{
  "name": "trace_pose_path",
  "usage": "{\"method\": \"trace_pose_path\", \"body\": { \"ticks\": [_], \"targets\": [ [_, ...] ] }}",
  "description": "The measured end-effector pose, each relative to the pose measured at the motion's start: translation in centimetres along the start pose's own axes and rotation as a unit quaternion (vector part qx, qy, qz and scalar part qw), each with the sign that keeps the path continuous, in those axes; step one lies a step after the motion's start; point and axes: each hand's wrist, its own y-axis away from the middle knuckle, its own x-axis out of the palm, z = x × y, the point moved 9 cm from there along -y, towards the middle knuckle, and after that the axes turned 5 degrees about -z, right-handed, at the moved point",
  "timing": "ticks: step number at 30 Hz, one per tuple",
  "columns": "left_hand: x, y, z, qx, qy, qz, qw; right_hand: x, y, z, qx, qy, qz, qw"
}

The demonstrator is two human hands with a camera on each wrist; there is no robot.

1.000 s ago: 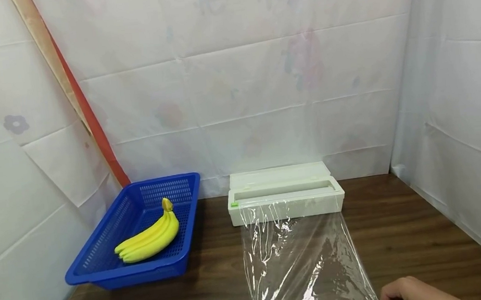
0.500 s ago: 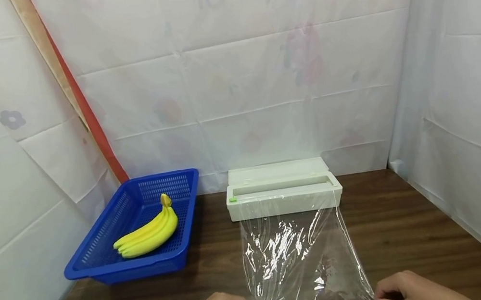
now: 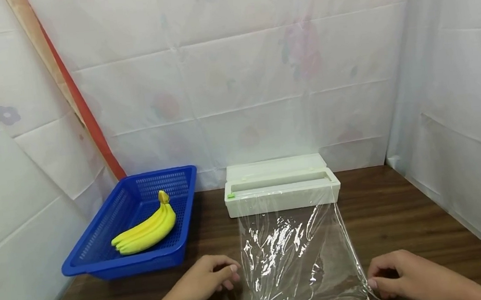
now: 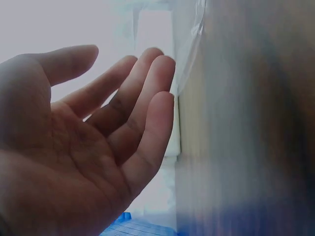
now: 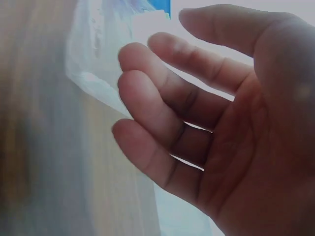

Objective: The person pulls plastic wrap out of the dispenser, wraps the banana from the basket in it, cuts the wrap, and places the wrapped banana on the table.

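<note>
A sheet of cling film (image 3: 294,260) stretches from a white dispenser box (image 3: 231,209) toward me and lies over the table, shiny and creased. Beside its near left corner, my left hand (image 3: 203,280) hovers with fingers loosely bent; the left wrist view shows nothing in the palm. My right hand (image 3: 402,275) is at the sheet's near right corner. In the right wrist view its thumb stands apart from the relaxed fingers (image 5: 140,96), and no film shows between them. The dispenser's lid (image 3: 274,167) is raised at the back, and a small green piece (image 3: 231,196) sits at its left end.
A blue plastic basket (image 3: 147,265) stands at the left, holding a bunch of bananas (image 3: 148,233). White printed sheeting (image 3: 239,87) hangs around the back and sides of the dark wooden table (image 3: 386,213). A red and tan strip (image 3: 90,121) runs down the left corner.
Both hands have come further into view. The left hand has drawn away to the left of the film, and the right hand's fingers have loosened. The film's near edge now lies lower on the table.
</note>
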Motion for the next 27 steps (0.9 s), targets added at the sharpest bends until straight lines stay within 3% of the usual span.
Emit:
{"method": "trace_pose_path", "body": {
  "ticks": [7, 12, 17, 20, 27],
  "targets": [
    [-1.8, -2.1, 1.4, -0.044, 0.026, -0.072, 0.9961, -2.2, -2.4, -0.7, 0.003, -0.017, -0.038, 0.9991],
    [-2.7, -3.8, 2.2, -0.078, 0.043, -0.116, 0.9893, -4.3, -5.4, -2.6, 0.066, -0.017, -0.083, 0.9942],
    [-3.2, -6.0, 2.6, -0.104, 0.056, -0.152, 0.9813, -6.7, -8.3, -5.1, 0.146, -0.013, -0.161, 0.9760],
    [-3.5, -7.2, 2.9, -0.110, 0.052, -0.173, 0.9773, -7.4, -9.5, -6.4, 0.174, -0.014, -0.191, 0.9659],
    [-3.8, -9.0, 4.1, -0.124, 0.055, -0.205, 0.9694, -8.5, -10.3, -8.8, 0.227, -0.020, -0.238, 0.9441]
  ]
}}
